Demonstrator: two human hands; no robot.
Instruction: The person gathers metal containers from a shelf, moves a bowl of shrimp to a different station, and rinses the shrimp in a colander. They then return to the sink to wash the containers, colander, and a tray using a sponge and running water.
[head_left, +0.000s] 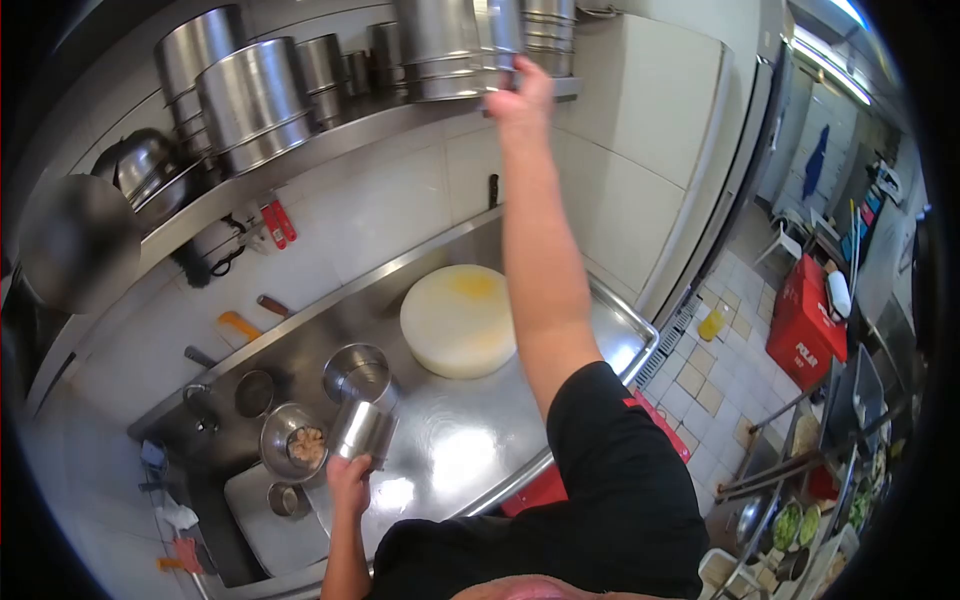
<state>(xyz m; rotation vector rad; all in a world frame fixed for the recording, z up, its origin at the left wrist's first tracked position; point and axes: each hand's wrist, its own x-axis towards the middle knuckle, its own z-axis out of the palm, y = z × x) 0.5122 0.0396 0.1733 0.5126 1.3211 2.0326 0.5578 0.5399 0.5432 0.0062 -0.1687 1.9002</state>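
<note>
In my left hand (350,480) is a shiny metal canister (359,428), gripped low and tilted over the steel counter. My right arm stretches up to the wall shelf, where my right hand (522,92) closes on the lower right side of a large steel pot (440,50); some fingers are hidden. Left of the canister stands a metal bowl (270,440) with pale brown pieces of food (307,446) in it. Behind the canister is an open steel pot (358,372). A thick round white cutting board (458,322) with a yellow stain lies farther back.
Several steel pots (255,105) line the shelf (350,125). Red-handled scissors (278,222) and other tools hang below it. A sink (245,545) with a small metal cup (286,499) is at lower left. On the right, a red box (808,315) stands on the tiled floor.
</note>
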